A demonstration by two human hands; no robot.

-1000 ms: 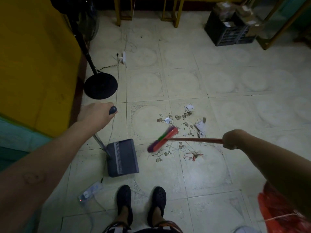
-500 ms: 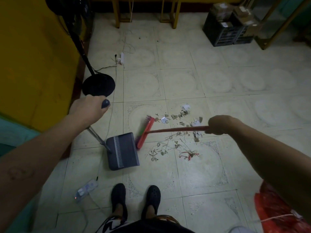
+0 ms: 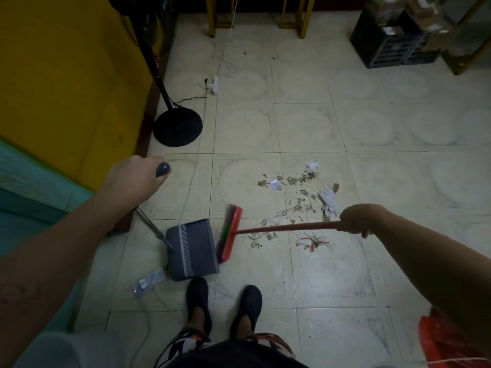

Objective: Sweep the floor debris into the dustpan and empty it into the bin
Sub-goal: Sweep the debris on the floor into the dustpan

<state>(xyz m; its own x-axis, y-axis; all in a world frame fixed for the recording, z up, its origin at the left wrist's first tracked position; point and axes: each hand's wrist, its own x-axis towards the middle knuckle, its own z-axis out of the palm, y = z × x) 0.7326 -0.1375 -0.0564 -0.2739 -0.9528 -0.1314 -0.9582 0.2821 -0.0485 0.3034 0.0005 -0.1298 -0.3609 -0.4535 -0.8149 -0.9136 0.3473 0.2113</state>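
The red-handled broom [image 3: 265,229] has swung left, head at the grey plastic dustpan [image 3: 192,249] mouth mid-floor, its stick lying sideways in the right hand [image 3: 356,219] grip. The left hand [image 3: 135,179] clenches the dustpan's pole.

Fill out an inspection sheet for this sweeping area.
Surface: tiled floor, pale, with a circle pattern.
Job's things: dustpan on the floor; broom bristles at its right edge; debris scattered right of the broom; bin not identifiable.
Clutter: black crate far right; red bag bottom right.
Hands: left hand grips the dustpan's handle; right hand grips the broom's stick.
Cables: white cord runs past the dustpan; power strip by its near corner.
Surroundings: fan base, yellow wall.
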